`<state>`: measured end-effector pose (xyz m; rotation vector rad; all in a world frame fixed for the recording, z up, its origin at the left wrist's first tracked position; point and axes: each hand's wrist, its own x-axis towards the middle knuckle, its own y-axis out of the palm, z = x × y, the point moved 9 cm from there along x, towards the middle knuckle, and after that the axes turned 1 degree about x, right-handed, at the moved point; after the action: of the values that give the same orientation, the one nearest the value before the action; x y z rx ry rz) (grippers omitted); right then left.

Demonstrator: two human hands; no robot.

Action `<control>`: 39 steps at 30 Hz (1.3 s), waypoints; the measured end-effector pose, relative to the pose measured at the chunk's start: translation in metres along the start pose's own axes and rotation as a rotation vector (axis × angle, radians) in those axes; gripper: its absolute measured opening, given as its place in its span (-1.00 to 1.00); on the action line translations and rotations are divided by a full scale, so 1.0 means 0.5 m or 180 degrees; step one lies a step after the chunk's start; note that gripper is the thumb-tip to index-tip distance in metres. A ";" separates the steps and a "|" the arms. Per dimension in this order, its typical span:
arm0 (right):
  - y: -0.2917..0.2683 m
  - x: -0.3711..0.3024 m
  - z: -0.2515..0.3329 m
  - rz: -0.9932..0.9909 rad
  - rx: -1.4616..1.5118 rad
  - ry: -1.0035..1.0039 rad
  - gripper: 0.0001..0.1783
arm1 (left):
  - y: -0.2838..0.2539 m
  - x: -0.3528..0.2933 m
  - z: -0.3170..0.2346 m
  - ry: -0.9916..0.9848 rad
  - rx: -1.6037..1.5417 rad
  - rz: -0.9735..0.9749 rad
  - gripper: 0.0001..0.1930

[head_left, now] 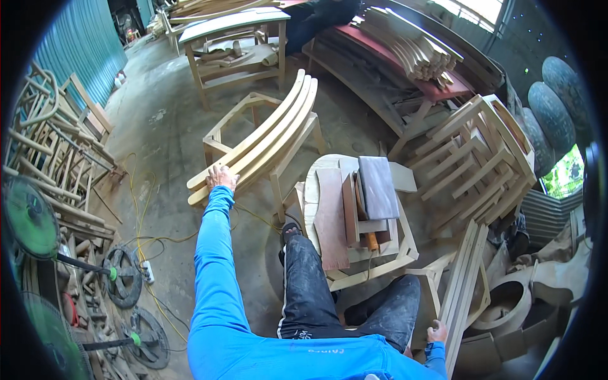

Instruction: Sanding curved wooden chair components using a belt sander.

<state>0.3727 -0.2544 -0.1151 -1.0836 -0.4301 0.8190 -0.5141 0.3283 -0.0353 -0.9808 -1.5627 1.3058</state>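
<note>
My left hand reaches out at arm's length and grips the near end of a curved wooden slat. Several of these pale slats lie side by side across low wooden frames. At the lower right, my right hand is closed beside a bundle of long straight wooden slats. Its fingers curl inward, and whatever they may hold is hidden. Between my arms and ahead of my knees stands a low work stand, bearing thin boards and a grey padded block. An orange tool handle sticks out below that block.
Green fans and piled chair parts line the left side. Yellow cords cross the floor. A wooden table stands ahead; stacked slats and slatted frames are at the right. Curved offcuts lie lower right.
</note>
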 end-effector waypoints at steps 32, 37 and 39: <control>-0.261 -0.062 0.716 -0.0022 0.0603 -0.2629 -0.12 | -0.444 -0.640 -0.697 0.0064 -0.7278 0.1211 -0.45; -0.228 -0.050 0.617 -0.0156 0.0769 -0.2559 -0.48 | -0.414 -0.729 -0.737 -0.0350 -0.7555 0.1623 -0.40; -0.248 -0.065 0.576 -0.0239 0.0796 -0.2473 -0.50 | -0.448 -0.666 -0.712 -0.0325 -0.7720 0.1742 -0.36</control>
<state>0.2047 -0.1330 0.1222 -0.4798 -0.9810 1.1806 -0.0791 0.0972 0.1771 -2.6134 -2.5648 -1.2680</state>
